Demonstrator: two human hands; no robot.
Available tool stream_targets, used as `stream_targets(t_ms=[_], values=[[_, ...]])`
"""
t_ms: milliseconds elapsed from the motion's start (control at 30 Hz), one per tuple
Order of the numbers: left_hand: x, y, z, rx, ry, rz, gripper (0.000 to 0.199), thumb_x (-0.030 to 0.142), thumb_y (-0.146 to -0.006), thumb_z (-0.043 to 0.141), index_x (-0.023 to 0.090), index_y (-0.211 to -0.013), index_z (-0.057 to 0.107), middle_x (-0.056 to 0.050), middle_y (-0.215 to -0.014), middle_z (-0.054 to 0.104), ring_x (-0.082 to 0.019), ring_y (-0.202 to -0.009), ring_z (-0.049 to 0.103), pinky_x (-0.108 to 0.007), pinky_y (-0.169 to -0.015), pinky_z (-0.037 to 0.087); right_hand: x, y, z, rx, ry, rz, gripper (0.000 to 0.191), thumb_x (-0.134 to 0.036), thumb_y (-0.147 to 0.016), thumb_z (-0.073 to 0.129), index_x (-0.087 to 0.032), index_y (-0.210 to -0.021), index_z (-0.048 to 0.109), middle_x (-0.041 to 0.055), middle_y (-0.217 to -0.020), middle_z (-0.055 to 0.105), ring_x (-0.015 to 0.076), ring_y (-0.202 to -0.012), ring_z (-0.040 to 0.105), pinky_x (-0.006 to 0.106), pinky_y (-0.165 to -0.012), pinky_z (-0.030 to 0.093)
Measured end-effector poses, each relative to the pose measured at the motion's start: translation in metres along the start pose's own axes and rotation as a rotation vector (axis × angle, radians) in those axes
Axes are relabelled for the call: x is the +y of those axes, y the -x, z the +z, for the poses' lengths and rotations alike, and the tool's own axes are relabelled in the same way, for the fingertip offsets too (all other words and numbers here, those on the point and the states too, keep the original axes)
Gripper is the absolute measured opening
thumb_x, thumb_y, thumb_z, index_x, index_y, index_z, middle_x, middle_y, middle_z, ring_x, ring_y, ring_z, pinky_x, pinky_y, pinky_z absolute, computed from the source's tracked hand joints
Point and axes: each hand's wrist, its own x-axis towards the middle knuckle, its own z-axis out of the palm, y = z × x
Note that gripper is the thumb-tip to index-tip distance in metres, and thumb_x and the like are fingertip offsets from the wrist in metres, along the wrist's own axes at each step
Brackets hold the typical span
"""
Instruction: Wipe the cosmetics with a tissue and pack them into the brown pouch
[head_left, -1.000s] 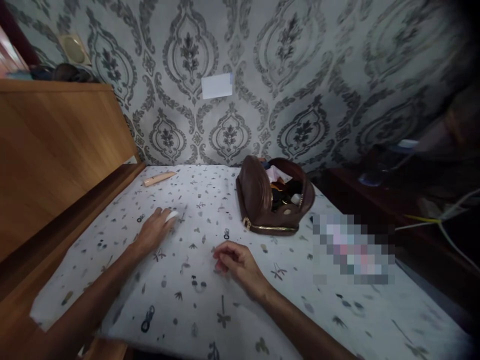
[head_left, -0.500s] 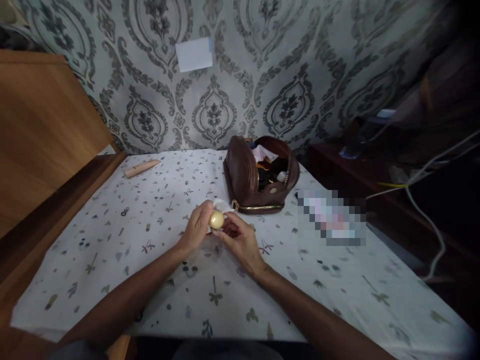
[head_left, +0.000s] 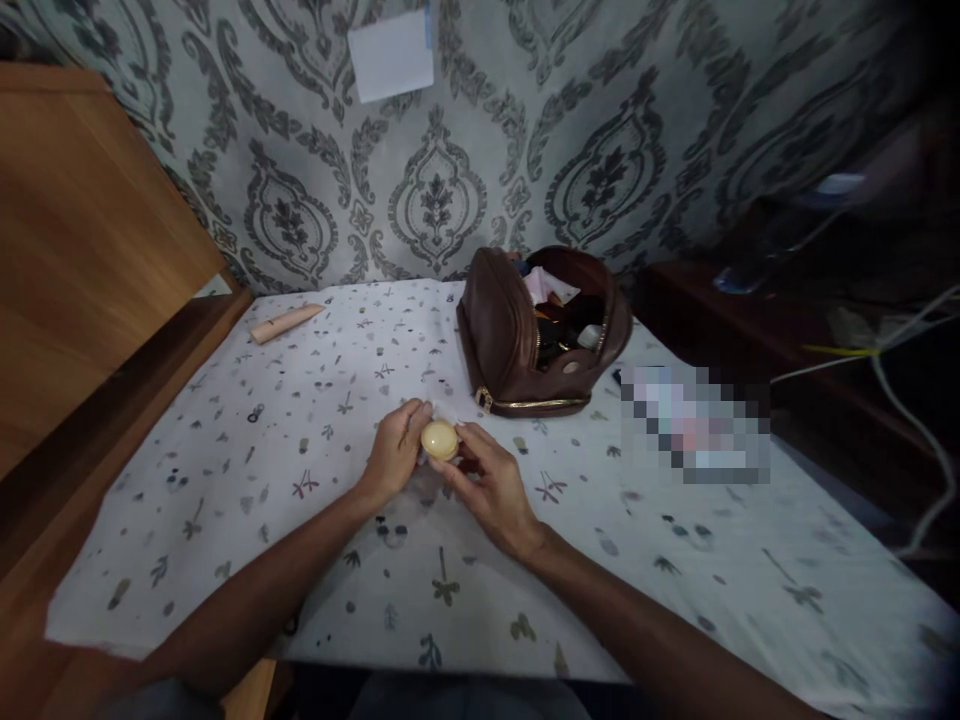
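The jar (head_left: 439, 440) sits between the two hands, above the near middle of the cloth (head_left: 442, 640). The right hand (head_left: 495, 490) has a narrow grip on it, thumb below and a finger at the far edge, probably because a rim pinch leaves the top uncovered and lets it face the head. The left hand (head_left: 392, 452) is curled close against the other side, perhaps as a steady; its inner fingers are hidden, so I cannot tell how firmly it grips, or whether it grips at all. The bag (head_left: 495, 315) stands just beyond, its mouth gaping, which likely keeps its contents within easy reach. A pale tube (head_left: 287, 323) lies on its side near the wall (head_left: 330, 130), apart from the hands. The jar looks small, round and shallow, creamy yellow on top with a soft shine and a paler edge. Something whitish, partly see-through, shows just behind it, too blurred to name; no label is readable.
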Motion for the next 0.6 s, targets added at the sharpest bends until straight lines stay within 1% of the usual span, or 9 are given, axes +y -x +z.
stream_targets(t_ms=[133, 167, 233, 300, 367, 433, 467, 533, 600], values=[[-0.002, 0.003, 0.001, 0.031, -0.03, -0.008, 0.038, 0.052, -0.097, 0.041, 0.021, -0.075, 0.04, 0.005, -0.065, 0.038, -0.012, -0.061, 0.039, -0.024, -0.06, 0.035, 0.006, -0.002, 0.0, 0.045, -0.198, 0.15, 0.044, -0.043, -0.083, 0.068, -0.022, -0.12, 0.061, 0.0068, -0.103, 0.068, 0.0197, -0.084, 0.066, 0.032, -0.068, 0.059], [-0.002, 0.003, 0.001, 0.058, -0.037, -0.01, 0.036, 0.052, -0.097, 0.041, 0.021, -0.078, 0.043, 0.005, -0.067, 0.04, -0.012, -0.063, 0.041, -0.024, -0.061, 0.037, 0.007, -0.003, 0.0, 0.05, -0.239, 0.192, 0.046, -0.043, -0.081, 0.069, -0.022, -0.12, 0.06, 0.0064, -0.102, 0.069, 0.0194, -0.081, 0.067, 0.032, -0.065, 0.059], [0.0, 0.004, 0.001, 0.111, -0.046, -0.006, 0.034, 0.052, -0.098, 0.041, 0.02, -0.09, 0.051, 0.002, -0.075, 0.051, -0.013, -0.071, 0.05, -0.024, -0.067, 0.042, 0.008, -0.005, 0.0, 0.063, -0.275, 0.245, 0.044, -0.041, -0.077, 0.072, -0.021, -0.114, 0.059, 0.0047, -0.095, 0.071, 0.0186, -0.076, 0.067, 0.03, -0.062, 0.058], [0.001, 0.005, 0.001, 0.107, -0.052, 0.04, 0.037, 0.051, -0.099, 0.038, 0.019, -0.108, 0.055, -0.003, -0.093, 0.061, -0.017, -0.087, 0.058, -0.027, -0.079, 0.047, 0.007, -0.006, 0.0, 0.083, -0.251, 0.254, 0.038, -0.037, -0.074, 0.072, -0.021, -0.105, 0.057, 0.0027, -0.088, 0.071, 0.018, -0.074, 0.067, 0.029, -0.062, 0.057], [0.003, 0.007, 0.001, 0.003, -0.083, 0.171, 0.042, 0.048, -0.101, 0.034, 0.019, -0.123, 0.055, -0.008, -0.112, 0.064, -0.02, -0.107, 0.059, -0.032, -0.095, 0.047, 0.006, -0.007, 0.0, 0.099, -0.183, 0.24, 0.032, -0.033, -0.074, 0.07, -0.021, -0.099, 0.056, 0.0017, -0.085, 0.07, 0.0175, -0.074, 0.067, 0.029, -0.064, 0.055], [0.004, 0.011, 0.003, -0.148, -0.171, 0.323, 0.043, 0.044, -0.101, 0.034, 0.02, -0.13, 0.055, -0.012, -0.129, 0.059, -0.022, -0.123, 0.054, -0.037, -0.107, 0.042, 0.006, -0.007, 0.0, 0.119, -0.085, 0.211, 0.029, -0.03, -0.073, 0.068, -0.02, -0.097, 0.055, 0.0019, -0.085, 0.068, 0.0169, -0.074, 0.064, 0.029, -0.066, 0.053], [0.004, 0.012, 0.004, -0.213, -0.226, 0.369, 0.043, 0.042, -0.101, 0.035, 0.02, -0.132, 0.054, -0.012, -0.135, 0.056, -0.023, -0.128, 0.051, -0.038, -0.11, 0.04, 0.006, -0.006, 0.0, 0.13, -0.036, 0.192, 0.028, -0.027, -0.073, 0.067, -0.02, -0.098, 0.055, 0.0023, -0.086, 0.068, 0.0168, -0.074, 0.063, 0.029, -0.067, 0.052], [0.003, 0.016, 0.006, -0.283, -0.329, 0.375, 0.044, 0.039, -0.102, 0.034, 0.02, -0.139, 0.05, -0.013, -0.138, 0.053, -0.023, -0.128, 0.051, -0.04, -0.109, 0.041, 0.006, -0.005, -0.001, 0.145, 0.048, 0.153, 0.027, -0.024, -0.073, 0.065, -0.019, -0.098, 0.056, 0.0026, -0.088, 0.066, 0.0167, -0.077, 0.061, 0.029, -0.068, 0.051], [0.002, 0.017, 0.007, -0.288, -0.395, 0.323, 0.046, 0.036, -0.102, 0.032, 0.018, -0.142, 0.044, -0.014, -0.131, 0.056, -0.023, -0.121, 0.055, -0.04, -0.104, 0.044, 0.006, -0.004, -0.002, 0.144, 0.097, 0.128, 0.021, -0.023, -0.074, 0.064, -0.02, -0.093, 0.056, 0.0019, -0.086, 0.063, 0.0163, -0.078, 0.058, 0.028, -0.068, 0.049]])
